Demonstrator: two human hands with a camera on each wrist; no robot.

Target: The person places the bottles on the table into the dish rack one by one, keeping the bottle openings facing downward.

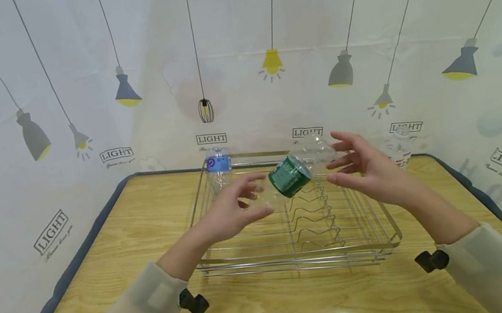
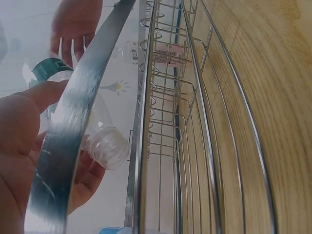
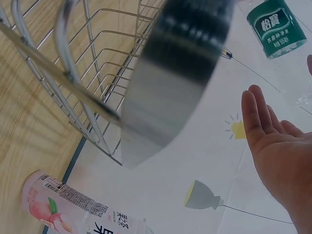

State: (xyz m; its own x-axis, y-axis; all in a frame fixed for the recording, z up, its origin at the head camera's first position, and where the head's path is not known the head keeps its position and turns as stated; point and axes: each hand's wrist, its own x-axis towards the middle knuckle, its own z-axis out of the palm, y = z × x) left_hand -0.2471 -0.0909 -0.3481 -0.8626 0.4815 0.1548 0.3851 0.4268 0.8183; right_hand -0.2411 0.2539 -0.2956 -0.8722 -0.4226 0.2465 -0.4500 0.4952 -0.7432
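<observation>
A clear plastic bottle [image 1: 289, 175] with a green label is held tilted above the wire rack [image 1: 227, 261]. My left hand [image 1: 227, 212] grips its neck end, the thumb on one side and the fingers bent round the other. In the left wrist view the uncapped neck [image 2: 111, 148] shows beside the fingers, partly behind the rack's metal band. My right hand [image 1: 367, 170] is by the bottle's other end, its fingers extended and spread slightly. In the right wrist view those fingers [image 3: 253, 112] stand a little apart from the green label [image 3: 276, 28].
A clear bottle with a blue label [image 1: 218, 164] stands upright at the rack's back left corner. Behind my right hand is a bottle with a peach-picture label [image 3: 73, 204]. The rack rests on a wooden table [image 1: 133, 235] before a lamp-printed backdrop [image 1: 234, 31].
</observation>
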